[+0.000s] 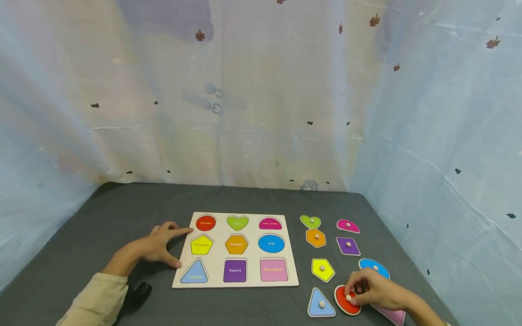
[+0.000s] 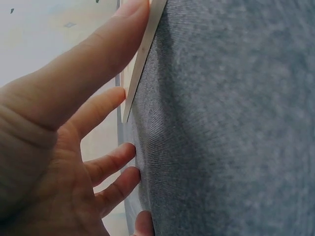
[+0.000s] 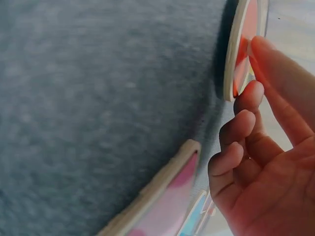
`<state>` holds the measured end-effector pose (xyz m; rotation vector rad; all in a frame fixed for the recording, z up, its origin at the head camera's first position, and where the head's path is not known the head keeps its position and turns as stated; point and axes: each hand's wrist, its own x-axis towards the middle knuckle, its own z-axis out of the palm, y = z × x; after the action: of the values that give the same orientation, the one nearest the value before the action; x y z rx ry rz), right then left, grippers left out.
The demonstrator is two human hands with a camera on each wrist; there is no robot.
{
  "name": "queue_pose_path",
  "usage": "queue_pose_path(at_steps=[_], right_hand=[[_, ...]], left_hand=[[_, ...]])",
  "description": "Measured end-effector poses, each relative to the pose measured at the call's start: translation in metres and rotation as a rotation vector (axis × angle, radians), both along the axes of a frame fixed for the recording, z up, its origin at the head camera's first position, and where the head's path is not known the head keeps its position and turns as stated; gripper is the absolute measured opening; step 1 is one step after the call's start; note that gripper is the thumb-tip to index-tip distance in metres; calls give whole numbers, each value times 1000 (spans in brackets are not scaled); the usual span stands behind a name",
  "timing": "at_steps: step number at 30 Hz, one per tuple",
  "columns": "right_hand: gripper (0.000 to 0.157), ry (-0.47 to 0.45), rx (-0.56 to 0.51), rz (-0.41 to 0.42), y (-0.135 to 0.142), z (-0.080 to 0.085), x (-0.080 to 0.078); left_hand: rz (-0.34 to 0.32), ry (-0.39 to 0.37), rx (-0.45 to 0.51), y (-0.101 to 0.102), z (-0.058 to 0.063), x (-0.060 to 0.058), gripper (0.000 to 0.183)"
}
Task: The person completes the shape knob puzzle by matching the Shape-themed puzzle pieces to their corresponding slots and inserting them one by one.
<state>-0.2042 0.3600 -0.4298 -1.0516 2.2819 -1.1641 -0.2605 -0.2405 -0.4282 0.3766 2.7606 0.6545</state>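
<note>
My left hand (image 1: 157, 244) rests at the left edge of a white shape-puzzle board (image 1: 218, 249), its thumb and index finger spread along that edge. In the left wrist view the thumb lies on the board's wooden side (image 2: 139, 64), and the other fingers are loosely extended near the grey cloth. At the right, my right hand (image 1: 377, 288) pinches the small knob of a red circle piece (image 1: 342, 304) between thumb and index finger. The right wrist view has the red circle piece (image 3: 239, 64) slightly tilted above the cloth, the remaining fingers curled beside it.
Around the right hand lie a blue triangle (image 1: 316, 308), a yellow pentagon (image 1: 319, 273), a blue oval (image 1: 369, 264) and a partly covered pink rectangle (image 1: 394, 316). Farther back are a green heart (image 1: 306, 220), orange hexagon (image 1: 313, 241), purple square (image 1: 344, 247) and magenta half-round (image 1: 344, 226).
</note>
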Motion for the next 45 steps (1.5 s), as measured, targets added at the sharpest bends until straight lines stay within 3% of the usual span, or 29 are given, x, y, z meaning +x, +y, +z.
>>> queue_pose_path(at_steps=[8,32,45], right_hand=[[9,50,-1,-42,-5,5,-1],[8,199,-34,-95,-56,28,-38],[10,115,67,-199,-88,38,-60]], left_hand=[[-5,1,-9,2,1,0,100],[4,4,-2,-5,1,2,101],[-1,-7,1,-1,-1,1,99]])
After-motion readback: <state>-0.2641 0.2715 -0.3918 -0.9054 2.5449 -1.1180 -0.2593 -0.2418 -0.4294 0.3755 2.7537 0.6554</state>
